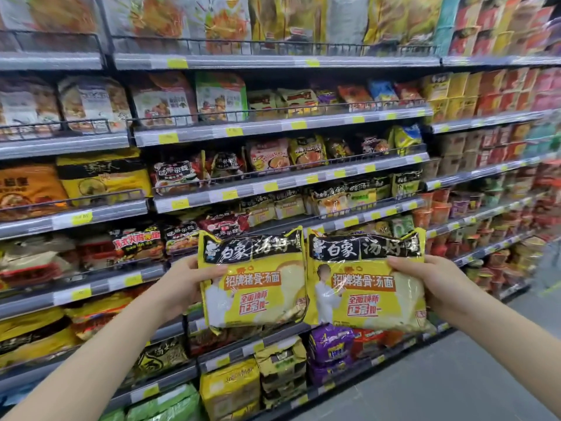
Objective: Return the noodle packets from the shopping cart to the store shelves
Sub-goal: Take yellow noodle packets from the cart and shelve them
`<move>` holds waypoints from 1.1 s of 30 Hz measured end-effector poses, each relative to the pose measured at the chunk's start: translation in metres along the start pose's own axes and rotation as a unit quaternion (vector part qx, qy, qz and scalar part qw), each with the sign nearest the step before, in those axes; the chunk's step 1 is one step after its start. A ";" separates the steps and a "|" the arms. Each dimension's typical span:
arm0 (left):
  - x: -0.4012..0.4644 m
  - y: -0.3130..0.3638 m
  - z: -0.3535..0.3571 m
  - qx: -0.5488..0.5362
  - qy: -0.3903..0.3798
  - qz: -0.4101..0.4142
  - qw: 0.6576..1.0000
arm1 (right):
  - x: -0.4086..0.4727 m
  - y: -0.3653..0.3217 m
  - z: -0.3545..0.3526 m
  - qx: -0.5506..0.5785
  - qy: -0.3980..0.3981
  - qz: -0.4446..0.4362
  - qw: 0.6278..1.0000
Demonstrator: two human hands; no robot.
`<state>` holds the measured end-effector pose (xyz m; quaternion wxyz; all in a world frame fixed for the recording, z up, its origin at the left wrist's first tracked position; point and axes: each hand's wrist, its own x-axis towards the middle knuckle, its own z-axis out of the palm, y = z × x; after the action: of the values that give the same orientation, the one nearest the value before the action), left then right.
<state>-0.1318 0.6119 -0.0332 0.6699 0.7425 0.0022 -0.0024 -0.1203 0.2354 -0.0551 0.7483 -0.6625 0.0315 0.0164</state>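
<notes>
Two yellow noodle packets are gripped side by side before the shelves [291,177] (matching stock unclear): left packet [253,281] in the left hand [185,284], right packet [365,284] in the right hand [431,284].

Grey floor [473,375]; yellow price tags [168,138] on rail edges; stacked cup-noodle tubs [437,208] at right; purple multipack [331,344] low down.

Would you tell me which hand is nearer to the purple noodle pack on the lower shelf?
Right. The right hand is up and to the right of the purple noodle pack; the left hand is further off, up and to its left.
</notes>
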 end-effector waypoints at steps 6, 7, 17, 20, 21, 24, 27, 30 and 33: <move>0.092 -0.008 0.021 0.004 -0.006 -0.002 1.000 | 0.085 -0.001 -0.022 -0.015 0.012 0.000 1.000; 0.108 -0.009 0.024 0.004 -0.006 0.001 1.000 | 0.103 -0.004 -0.024 -0.017 0.010 0.001 1.000; 0.250 -0.009 0.024 -0.030 0.043 -0.002 0.999 | 0.268 -0.028 -0.024 -0.045 -0.015 0.003 0.999; 0.272 -0.009 0.023 -0.023 0.047 -0.008 0.999 | 0.303 -0.026 -0.021 -0.053 -0.029 0.002 0.998; 0.278 -0.009 0.022 -0.020 0.052 -0.009 0.998 | 0.313 -0.025 -0.019 -0.058 -0.034 0.002 0.998; 0.292 -0.010 0.021 -0.016 0.061 -0.017 0.998 | 0.341 -0.022 -0.011 -0.087 -0.048 0.009 0.995; 0.309 -0.015 0.015 -0.031 0.075 -0.022 0.996 | 0.367 -0.017 -0.002 -0.086 -0.051 0.018 0.995; 0.324 -0.021 0.009 -0.012 0.082 -0.021 0.996 | 0.392 -0.009 0.007 -0.074 -0.057 0.013 0.996; 0.341 -0.034 0.002 -0.010 0.097 -0.012 0.995 | 0.414 0.001 0.017 -0.065 -0.056 0.005 0.996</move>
<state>0.2091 0.6131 -0.0694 0.6739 0.7323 0.0757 0.0616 0.2930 0.2452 -0.0830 0.7038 -0.7079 -0.0085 0.0591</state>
